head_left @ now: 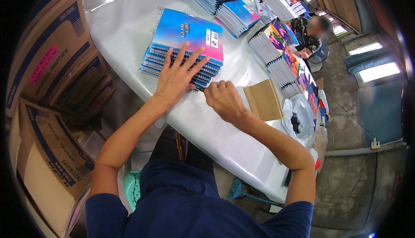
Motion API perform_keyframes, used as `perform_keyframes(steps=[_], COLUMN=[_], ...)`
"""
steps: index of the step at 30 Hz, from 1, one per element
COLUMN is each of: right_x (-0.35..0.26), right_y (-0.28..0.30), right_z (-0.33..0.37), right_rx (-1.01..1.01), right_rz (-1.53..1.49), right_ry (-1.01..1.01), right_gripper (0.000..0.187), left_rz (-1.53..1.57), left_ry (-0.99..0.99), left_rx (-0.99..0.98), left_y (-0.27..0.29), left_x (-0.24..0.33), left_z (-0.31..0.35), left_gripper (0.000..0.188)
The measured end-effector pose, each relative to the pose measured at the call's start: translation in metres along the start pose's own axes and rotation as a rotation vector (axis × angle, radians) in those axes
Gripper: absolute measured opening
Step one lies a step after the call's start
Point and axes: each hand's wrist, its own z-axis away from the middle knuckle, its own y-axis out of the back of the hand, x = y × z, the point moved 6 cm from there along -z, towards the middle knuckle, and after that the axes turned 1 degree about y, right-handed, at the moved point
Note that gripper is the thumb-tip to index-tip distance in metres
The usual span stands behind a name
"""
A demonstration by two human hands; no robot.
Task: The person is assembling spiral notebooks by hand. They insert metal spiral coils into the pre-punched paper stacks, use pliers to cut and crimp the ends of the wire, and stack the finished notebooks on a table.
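A stack of spiral notebooks with blue and pink covers lies on the white table in front of me, their dark coil bindings facing several ways along the near side. My left hand rests flat on the stack, fingers spread over the covers and the coils. Close to the stack's lower right corner, my right hand is closed in a fist, with a ring on one finger. A small dark tip shows between it and the coils; the rest of what it grips is hidden.
More blue and pink notebooks are stacked at the far side. Colourful spiral notebooks, a brown board-like pad and a white plastic bag lie to the right. Cardboard boxes stand left; another person sits beyond.
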Motion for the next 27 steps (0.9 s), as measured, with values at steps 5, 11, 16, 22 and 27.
perform_keyframes(steps=[5, 11, 16, 22, 27], right_x=[0.021, 0.022, 0.021, 0.022, 0.021], right_y=[0.010, 0.007, 0.009, 0.010, 0.004], right_z=[-0.004, 0.006, 0.005, 0.002, 0.002], right_rx=[0.058, 0.173, 0.161, 0.164, 0.137], right_rz=[-0.137, 0.028, 0.090, 0.082, 0.030], right_ry=[0.018, 0.265, 0.290, 0.326, 0.316], right_gripper=[0.010, 0.020, 0.021, 0.019, 0.013], left_rz=[-0.002, -0.048, -0.052, -0.061, -0.039], left_ry=[-0.008, 0.008, 0.007, 0.010, 0.008], left_rx=[-0.004, 0.009, 0.029, 0.037, 0.041], left_y=[-0.001, -0.015, -0.015, -0.016, -0.015], left_x=[0.001, 0.001, 0.001, 0.000, 0.001], left_z=[0.004, 0.010, 0.010, 0.011, 0.011], left_gripper=[0.104, 0.106, 0.108, 0.107, 0.107])
